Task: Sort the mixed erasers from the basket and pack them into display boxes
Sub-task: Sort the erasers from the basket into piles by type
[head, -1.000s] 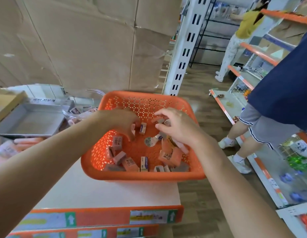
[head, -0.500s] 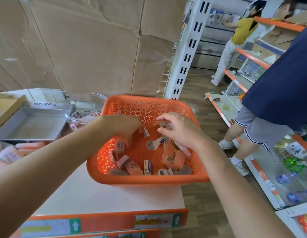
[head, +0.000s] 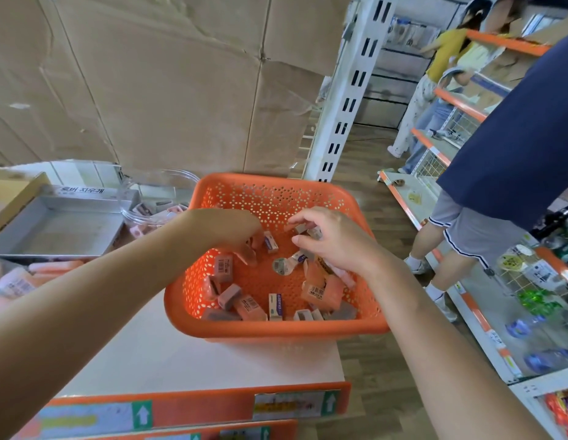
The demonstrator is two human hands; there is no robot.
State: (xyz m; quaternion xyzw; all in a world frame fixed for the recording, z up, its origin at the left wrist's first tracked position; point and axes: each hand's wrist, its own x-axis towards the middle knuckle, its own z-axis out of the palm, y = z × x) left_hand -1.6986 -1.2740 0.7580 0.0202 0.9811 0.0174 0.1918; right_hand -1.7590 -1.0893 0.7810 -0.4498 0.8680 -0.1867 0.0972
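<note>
Little had changed in half a second: I kept the left hand (head: 225, 231) and right hand (head: 333, 239) over the far end of the orange basket (head: 276, 332). The right pinched small grey erasers (head: 303, 228). The left's fingers curled down among others (gripping one or not, I couldn't tell). A grey tray (head: 63, 230) and clear tub (head: 162, 188) stood to the left. A blue-sleeved eraser (head: 275, 306) lay flat near the front wall, its long axis pointing away from me.
</note>
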